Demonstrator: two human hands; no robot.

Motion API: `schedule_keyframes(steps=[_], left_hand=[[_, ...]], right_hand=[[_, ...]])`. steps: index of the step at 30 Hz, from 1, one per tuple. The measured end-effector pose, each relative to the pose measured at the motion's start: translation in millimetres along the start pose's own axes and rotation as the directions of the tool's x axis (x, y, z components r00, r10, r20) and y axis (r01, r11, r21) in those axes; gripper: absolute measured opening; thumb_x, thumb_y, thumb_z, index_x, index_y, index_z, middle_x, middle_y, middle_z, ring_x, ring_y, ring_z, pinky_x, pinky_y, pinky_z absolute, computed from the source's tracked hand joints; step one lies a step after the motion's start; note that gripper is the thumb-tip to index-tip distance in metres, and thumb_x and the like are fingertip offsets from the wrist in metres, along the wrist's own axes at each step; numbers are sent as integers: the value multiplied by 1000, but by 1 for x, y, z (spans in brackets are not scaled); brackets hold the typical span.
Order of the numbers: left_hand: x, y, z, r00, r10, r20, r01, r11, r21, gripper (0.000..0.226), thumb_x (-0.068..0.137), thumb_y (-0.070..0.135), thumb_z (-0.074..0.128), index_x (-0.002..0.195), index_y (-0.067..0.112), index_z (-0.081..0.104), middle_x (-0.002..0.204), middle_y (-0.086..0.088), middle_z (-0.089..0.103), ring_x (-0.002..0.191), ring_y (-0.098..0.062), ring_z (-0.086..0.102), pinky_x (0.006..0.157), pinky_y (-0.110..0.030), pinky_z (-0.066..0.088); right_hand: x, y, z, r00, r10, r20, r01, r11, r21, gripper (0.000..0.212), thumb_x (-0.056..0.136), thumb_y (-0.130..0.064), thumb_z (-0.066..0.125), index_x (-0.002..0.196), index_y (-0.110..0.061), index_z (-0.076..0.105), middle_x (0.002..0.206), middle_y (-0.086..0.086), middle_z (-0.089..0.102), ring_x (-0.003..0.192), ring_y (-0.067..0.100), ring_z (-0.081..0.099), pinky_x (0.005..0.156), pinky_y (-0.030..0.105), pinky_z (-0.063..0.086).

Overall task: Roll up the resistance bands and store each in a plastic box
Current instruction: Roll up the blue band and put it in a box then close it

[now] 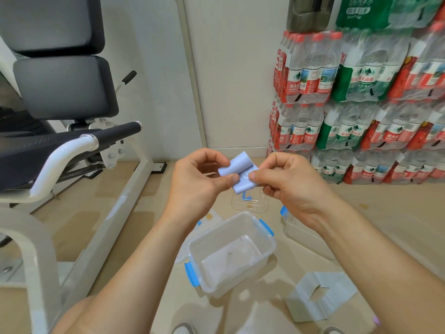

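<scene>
A head-worn camera looks down at a person's two bare hands, raised together at the centre of the frame above a beige floor. Between them is a pale blue, flat rubber resistance band (240, 173), partly folded or rolled, with a loose curl rising at its top. The left hand (199, 182) pinches the band's left side between thumb and forefinger; the right hand (289, 183) pinches its right side the same way. Both hands are closed on the band.

Directly below, at lower centre, an open clear plastic box with blue side latches (269, 249) sits on the floor and looks empty. Just beyond it lies a clear flat lid (261, 203). A second clear box (298, 229) is partly hidden behind the right wrist. At lower right a pale grey-blue band (337, 283) lies folded on the floor, not yet rolled.

Gym equipment with black padding (65, 85) fills the upper left; shrink-wrapped packs of bottled water (361, 92) are stacked at upper right.

The rolling step appears to be in hand. Next, the roll likely needs tightening, then lowering into the open box without springing loose.
</scene>
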State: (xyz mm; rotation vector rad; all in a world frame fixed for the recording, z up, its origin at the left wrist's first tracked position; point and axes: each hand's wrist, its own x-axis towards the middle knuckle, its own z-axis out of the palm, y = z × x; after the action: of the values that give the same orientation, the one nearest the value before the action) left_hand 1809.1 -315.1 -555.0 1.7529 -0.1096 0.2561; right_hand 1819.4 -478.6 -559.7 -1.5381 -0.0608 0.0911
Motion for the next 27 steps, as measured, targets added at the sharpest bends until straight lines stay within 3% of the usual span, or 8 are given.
schedule_keyframes(steps=[3,8,12,17,21,24,27], left_hand=[[0,-2,1,1000,1,9,-2,997,82,30,67,-4,78,70,20,60,74,1,66,65,-15,61,60,-35,53],[0,-3,3,995,82,58,-92,976,196,32,66,-3,79,71,21,59,80,-2,62,67,-14,57,62,-23,49],[1,-6,3,985,150,84,-169,936,310,35,64,1,81,72,25,58,83,8,57,74,-10,56,68,-18,47],[-3,0,1,964,162,209,-220,929,297,34,61,5,85,78,26,64,89,4,59,78,-10,56,78,-22,50],[-5,5,-4,949,121,292,-192,955,226,48,62,1,84,95,29,62,97,12,60,90,-9,57,84,-31,52],[-8,8,-2,923,80,377,-179,955,236,63,62,3,84,112,31,57,105,22,60,104,-1,55,86,-21,51],[-7,10,-3,927,42,374,-131,968,214,60,58,1,86,104,30,62,99,14,68,95,-6,64,83,-21,53]], right_hand=[[-1,2,3,1000,1,-27,-1,1000,19,26,75,1,69,59,-14,55,55,2,52,58,16,43,63,32,35],[-2,4,6,998,-9,-54,9,1000,-1,21,75,2,68,63,-11,57,59,6,57,48,7,51,62,31,37],[-3,3,6,999,-17,-33,17,1000,-3,18,76,-12,74,69,-12,58,73,12,67,64,13,65,70,32,40],[-1,4,2,998,-6,-67,6,1000,0,28,73,-19,79,64,-18,52,64,3,59,59,12,53,62,27,39],[0,-6,-9,995,63,77,-64,998,19,27,76,-10,74,67,-17,49,55,-7,60,50,5,53,62,26,38],[-2,-10,-11,978,90,188,-88,996,-16,26,77,-7,72,67,-17,51,57,-4,59,51,7,52,63,26,39],[-3,-11,-12,958,117,262,-118,993,-10,23,74,-9,73,70,-18,53,61,-1,63,55,8,56,64,26,39]])
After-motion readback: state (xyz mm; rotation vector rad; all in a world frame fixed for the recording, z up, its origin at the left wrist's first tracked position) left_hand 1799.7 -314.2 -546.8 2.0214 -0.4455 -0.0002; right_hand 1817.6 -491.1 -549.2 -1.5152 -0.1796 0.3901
